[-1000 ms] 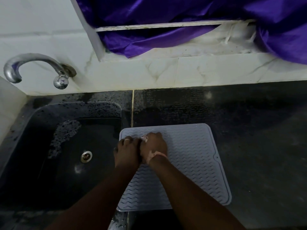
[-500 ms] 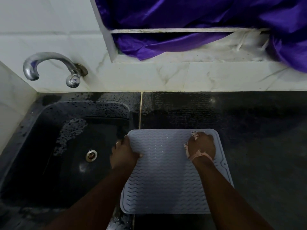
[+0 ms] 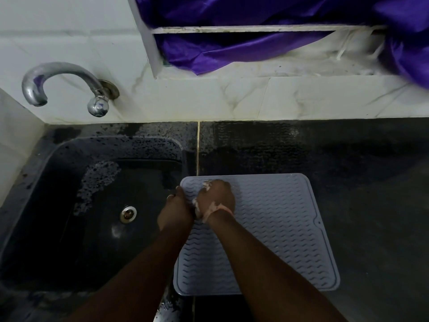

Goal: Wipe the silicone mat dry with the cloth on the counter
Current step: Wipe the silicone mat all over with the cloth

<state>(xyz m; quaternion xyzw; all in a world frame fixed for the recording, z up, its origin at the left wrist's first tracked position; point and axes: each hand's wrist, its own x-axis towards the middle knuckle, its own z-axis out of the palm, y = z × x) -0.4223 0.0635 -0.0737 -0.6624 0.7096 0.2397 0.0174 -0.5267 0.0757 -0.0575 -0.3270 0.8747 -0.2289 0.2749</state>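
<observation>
A pale grey silicone mat [image 3: 274, 231] with a wavy ribbed surface lies flat on the dark counter, just right of the sink. My right hand [image 3: 217, 197] grips a small pinkish cloth [image 3: 206, 185] and presses it onto the mat's far left corner. Most of the cloth is hidden under that hand. My left hand [image 3: 175, 211] holds the mat's left edge, right beside the right hand, with a ring on one finger.
A dark sink [image 3: 92, 205] with a metal drain [image 3: 128, 213] lies left of the mat. A chrome tap [image 3: 62, 82] juts from the white tiled wall. Purple fabric [image 3: 243, 45] hangs over the window ledge. Wet dark counter [image 3: 359, 173] stretches right.
My right hand slid the cloth from the mat's far right side across to its far left corner, ending against my left hand. The left hand stayed on the left edge.
</observation>
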